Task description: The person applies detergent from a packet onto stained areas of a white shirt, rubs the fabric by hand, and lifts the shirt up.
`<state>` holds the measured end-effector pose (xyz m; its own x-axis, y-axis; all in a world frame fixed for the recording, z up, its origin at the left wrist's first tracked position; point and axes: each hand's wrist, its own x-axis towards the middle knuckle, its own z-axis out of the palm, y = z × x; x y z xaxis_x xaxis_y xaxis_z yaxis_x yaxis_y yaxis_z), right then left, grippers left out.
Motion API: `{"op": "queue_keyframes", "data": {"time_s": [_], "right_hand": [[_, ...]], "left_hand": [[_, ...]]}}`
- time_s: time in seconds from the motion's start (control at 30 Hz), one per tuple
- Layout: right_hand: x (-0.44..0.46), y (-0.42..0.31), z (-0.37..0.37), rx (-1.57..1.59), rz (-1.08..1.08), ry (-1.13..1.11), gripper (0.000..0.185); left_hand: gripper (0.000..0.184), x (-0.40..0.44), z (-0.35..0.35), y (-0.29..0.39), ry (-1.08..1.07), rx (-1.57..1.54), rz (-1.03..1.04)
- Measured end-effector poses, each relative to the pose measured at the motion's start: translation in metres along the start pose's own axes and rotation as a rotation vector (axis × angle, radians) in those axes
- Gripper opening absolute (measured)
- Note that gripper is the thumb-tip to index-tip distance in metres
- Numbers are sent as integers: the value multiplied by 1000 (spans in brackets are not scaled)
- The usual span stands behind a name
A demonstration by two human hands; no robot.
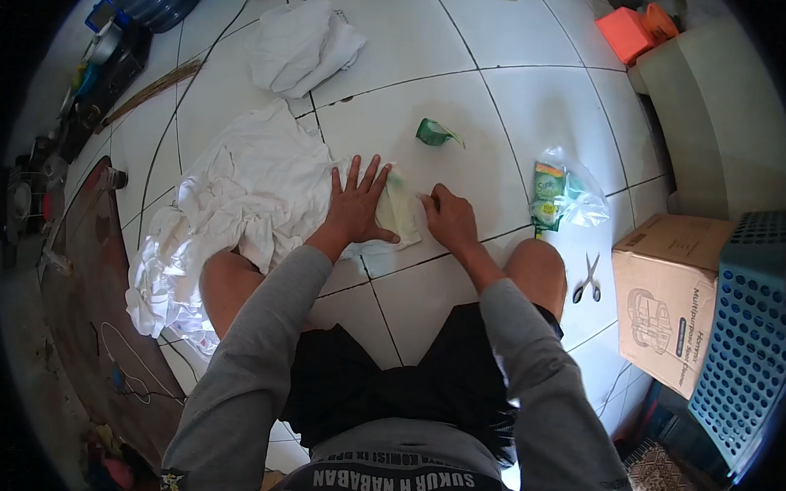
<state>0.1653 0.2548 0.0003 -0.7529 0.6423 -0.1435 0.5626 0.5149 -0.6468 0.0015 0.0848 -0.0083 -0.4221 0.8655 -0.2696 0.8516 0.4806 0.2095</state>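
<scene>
Part of a white garment lies spread on the floor tiles, with a pale yellowish patch at its right end. Pressed flat on the cloth just left of that patch, my left hand has its fingers spread. My right hand is closed at the patch's right side, thumb and fingers curled together; what it holds, if anything, is hidden. A torn green sachet stands beyond my hands. To the right lies a clear plastic bag with green sachets, and scissors with dark handles lie nearer me.
A folded white cloth lies farther back. On the right are a cardboard box, a blue perforated basket and an orange container. A dark cable and a twig bundle lie on the left.
</scene>
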Motion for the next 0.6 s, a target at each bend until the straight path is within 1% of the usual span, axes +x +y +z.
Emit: {"op": "queue_keyframes", "data": {"time_s": [0.07, 0.1, 0.17, 0.2, 0.23, 0.3, 0.33, 0.4, 0.43, 0.5, 0.53, 0.6], "right_hand": [[0, 19, -20, -37, -197, -188, 28], [2, 29, -31, -36, -198, -192, 28], [5, 47, -49, -70, -327, -491, 27], [3, 51, -59, -64, -354, -599, 28], [5, 51, -64, -60, -353, -598, 28], [15, 51, -74, -230, -400, -684, 31], [22, 46, -75, -227, -394, -681, 31], [40, 38, -70, -185, -319, -497, 32], [41, 39, -68, -179, -317, -497, 32], [39, 39, -63, -165, -398, -605, 33], [36, 39, -65, -159, -400, -605, 33], [30, 35, -77, -220, -389, -821, 35]], "left_hand": [[160, -2, 0, 0, -10, -5, 6], [160, -1, 0, 0, -12, -6, 3], [161, -2, 2, 0, -7, -9, 7], [161, -3, 3, -1, -13, -8, 4], [161, -2, 3, -1, -16, -6, 8], [162, 0, 3, 0, -21, -1, 16], [161, 0, 2, -1, -20, 1, 14], [161, 2, 0, 1, -18, 9, 12], [162, 2, 0, 2, -21, 13, 10], [162, -1, 0, 3, -34, 21, 6], [162, 1, -1, 3, -41, 19, 7], [162, 1, -3, 2, -46, 16, 3]]}}
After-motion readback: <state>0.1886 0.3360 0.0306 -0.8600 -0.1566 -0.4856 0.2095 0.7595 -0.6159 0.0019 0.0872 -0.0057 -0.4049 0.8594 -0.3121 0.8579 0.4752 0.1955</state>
